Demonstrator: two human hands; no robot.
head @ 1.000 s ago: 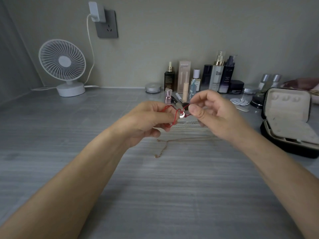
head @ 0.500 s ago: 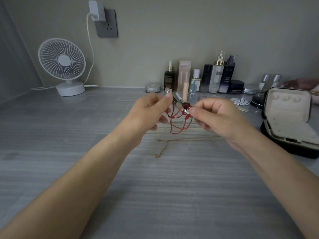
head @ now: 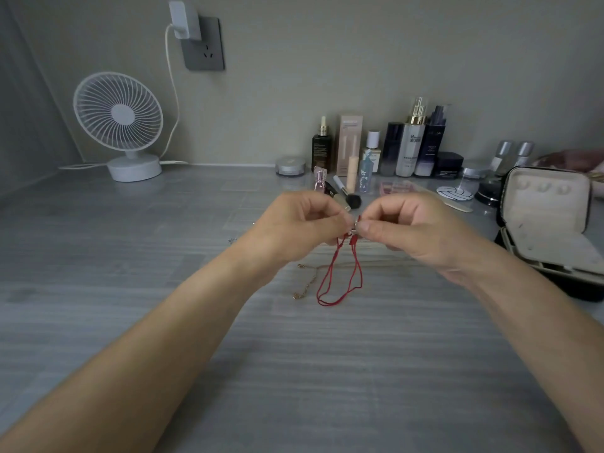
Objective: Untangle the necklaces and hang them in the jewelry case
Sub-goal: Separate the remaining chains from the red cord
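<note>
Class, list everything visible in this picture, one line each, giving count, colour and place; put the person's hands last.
red cord necklace: one, red, hanging from both hands
gold chain necklace: one, gold, on the table beneath the hands
jewelry case: one, black outside, cream inside, open at the table's right edge
fan: one, white, back left
wall socket: one, grey, on the wall above the fan
charger: one, white, plugged into the socket
cosmetic bottles and jars: many, mixed colours, along the back wall
makeup brush: one, black head, just behind the hands
table: one, grey, under everything
left hand: one, pinching the cord's top
right hand: one, pinching the cord's top beside the left hand
</note>
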